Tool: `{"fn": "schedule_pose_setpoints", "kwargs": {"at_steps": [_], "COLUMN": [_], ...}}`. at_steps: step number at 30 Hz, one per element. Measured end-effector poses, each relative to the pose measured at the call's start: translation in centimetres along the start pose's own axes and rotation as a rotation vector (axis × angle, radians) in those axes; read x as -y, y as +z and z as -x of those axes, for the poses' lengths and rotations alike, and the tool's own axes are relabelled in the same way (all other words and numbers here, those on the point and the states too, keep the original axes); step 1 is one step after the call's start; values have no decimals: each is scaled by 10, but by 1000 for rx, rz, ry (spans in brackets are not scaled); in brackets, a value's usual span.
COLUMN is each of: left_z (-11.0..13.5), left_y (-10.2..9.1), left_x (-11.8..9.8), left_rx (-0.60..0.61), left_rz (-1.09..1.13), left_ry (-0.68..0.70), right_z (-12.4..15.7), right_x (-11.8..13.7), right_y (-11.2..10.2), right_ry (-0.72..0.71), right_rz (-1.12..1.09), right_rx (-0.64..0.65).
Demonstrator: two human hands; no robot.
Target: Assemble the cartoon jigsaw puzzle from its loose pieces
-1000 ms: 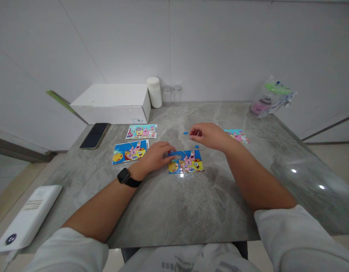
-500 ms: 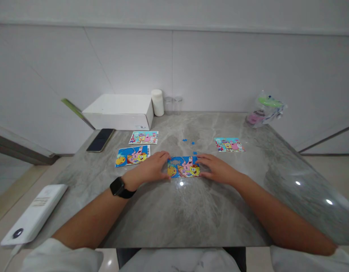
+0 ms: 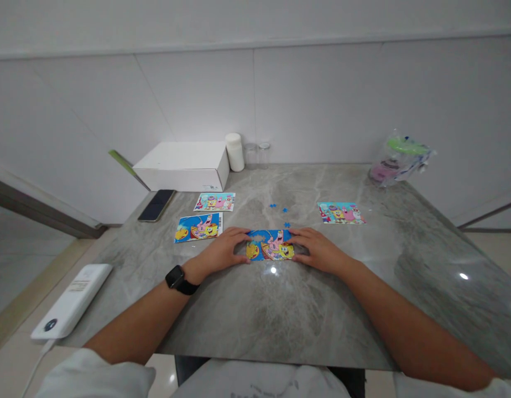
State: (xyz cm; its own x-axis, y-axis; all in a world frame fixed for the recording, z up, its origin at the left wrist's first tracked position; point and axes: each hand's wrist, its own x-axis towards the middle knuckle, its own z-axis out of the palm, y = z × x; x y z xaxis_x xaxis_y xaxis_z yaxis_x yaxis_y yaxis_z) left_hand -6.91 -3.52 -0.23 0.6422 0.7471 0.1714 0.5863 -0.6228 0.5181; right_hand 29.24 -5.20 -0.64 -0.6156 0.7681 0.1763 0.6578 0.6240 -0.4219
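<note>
A small cartoon jigsaw puzzle (image 3: 271,245) lies flat on the grey marble table (image 3: 280,309) in front of me. My left hand (image 3: 222,251), with a black watch on its wrist, presses its fingertips against the puzzle's left edge. My right hand (image 3: 316,249) does the same at the right edge. The fingers of both hands are bent and slightly apart, holding the puzzle between them. A few loose blue puzzle pieces (image 3: 279,210) lie just beyond it.
Two cartoon picture cards (image 3: 198,227) (image 3: 214,202) lie to the left and a third (image 3: 340,213) to the right. A phone (image 3: 156,204), a white box (image 3: 184,166), a white jar (image 3: 234,152), two glass jars (image 3: 257,155), a plastic bag (image 3: 399,157) and a white device (image 3: 71,301) sit around the edges.
A second ago my right hand was raised over the loose pieces. It came down to the puzzle's right edge, and both hands now frame the puzzle. The view shifted slightly.
</note>
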Motion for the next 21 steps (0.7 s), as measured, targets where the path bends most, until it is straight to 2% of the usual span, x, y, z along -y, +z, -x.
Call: {"fn": "schedule_pose_setpoints", "kwargs": {"at_steps": [10, 16, 21], "left_z": [-8, -12, -17], "left_y": [0, -4, -10], "left_x": [-3, -3, -1], "left_rx": [13, 37, 13], "left_rz": [14, 17, 73], "left_ry": [8, 0, -6], "right_z": [7, 5, -7], "right_x": [-5, -4, -12], "right_y": [4, -1, -11], "right_ry": [24, 60, 211], "right_rz": [-34, -160, -233], "right_rx": [-37, -53, -105]}}
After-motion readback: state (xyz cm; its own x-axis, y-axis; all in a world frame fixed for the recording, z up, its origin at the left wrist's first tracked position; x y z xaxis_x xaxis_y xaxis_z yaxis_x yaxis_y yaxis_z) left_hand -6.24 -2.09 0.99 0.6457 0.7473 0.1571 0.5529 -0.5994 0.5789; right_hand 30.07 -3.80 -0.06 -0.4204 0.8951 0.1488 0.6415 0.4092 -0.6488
